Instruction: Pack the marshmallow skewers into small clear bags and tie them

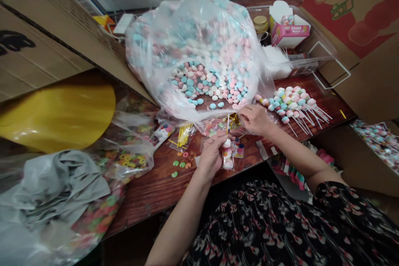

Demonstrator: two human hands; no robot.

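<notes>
My left hand point(212, 154) is closed around a candy skewer point(227, 156) wrapped in a small clear bag, held upright over the wooden table point(156, 187). My right hand point(255, 119) pinches gold twist ties point(233, 121) just above the skewer's top. Right behind both hands sits a big clear plastic bag point(199, 54) full of pink, blue and white candies. A pile of finished candy skewers point(293, 104) with white sticks lies to the right of my right hand.
Cardboard boxes stand at the left point(46, 37) and right point(358, 29). A yellow sheet point(59, 114), grey plastic bag point(52, 187) and a bag of coloured ring candies point(124, 162) crowd the left. A packet of gold ties point(184, 135) and loose candies point(181, 166) lie nearby.
</notes>
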